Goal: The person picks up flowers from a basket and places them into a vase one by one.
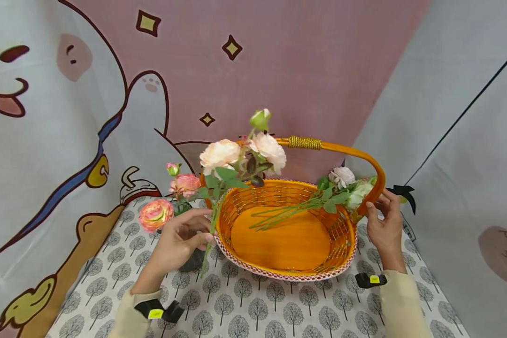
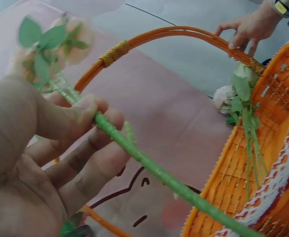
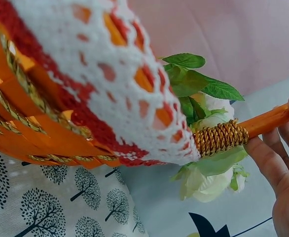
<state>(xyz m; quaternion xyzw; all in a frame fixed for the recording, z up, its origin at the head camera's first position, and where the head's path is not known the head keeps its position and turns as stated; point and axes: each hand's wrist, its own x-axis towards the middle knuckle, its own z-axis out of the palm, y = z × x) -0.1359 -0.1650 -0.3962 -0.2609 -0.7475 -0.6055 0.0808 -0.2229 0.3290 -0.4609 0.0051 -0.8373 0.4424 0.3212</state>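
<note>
1. A pink and pale grey backdrop [image 1: 321,70] is hanging on the far side, displaying cartoon animals and small yellow stars toward the left.
2. The surface [image 1: 257,312] is stretching below it, wearing a white cloth that is showing rows of grey trees.
3. An orange woven basket [image 1: 279,244] is sitting on the surface, slightly right of the middle. Red-and-white trim [image 1: 274,274] is edging its rim, and its arched handle [image 1: 348,150] is rising over it, with gold cord [image 1: 305,142] winding round the top and the right base.
4. A peach flower spray [image 1: 226,173] is leaning up to the right above the basket's left end, carrying two pale blooms, leaves and a green bud [image 1: 260,119]. Its green stem [image 2: 157,168] is slanting down just beside the left rim.
5. A pale flower bunch [image 1: 342,177] is lying in the basket, its heads resting at the right end by the handle, its stems pointing left.
6. Coral-pink flowers [image 1: 185,184] are standing at the left, above a dark container [image 1: 192,261] that the person is partly hiding.
7. The left-hand grip [image 1: 175,244] is pinching the stem between thumb and forefinger, the other fingers bending loosely below.
8. The right-hand grip [image 1: 384,230] is holding the handle near its right base, thumb and fingers closing on opposite sides.
9. Black straps [image 1: 365,280] with yellow labels are circling both wrists.
</note>
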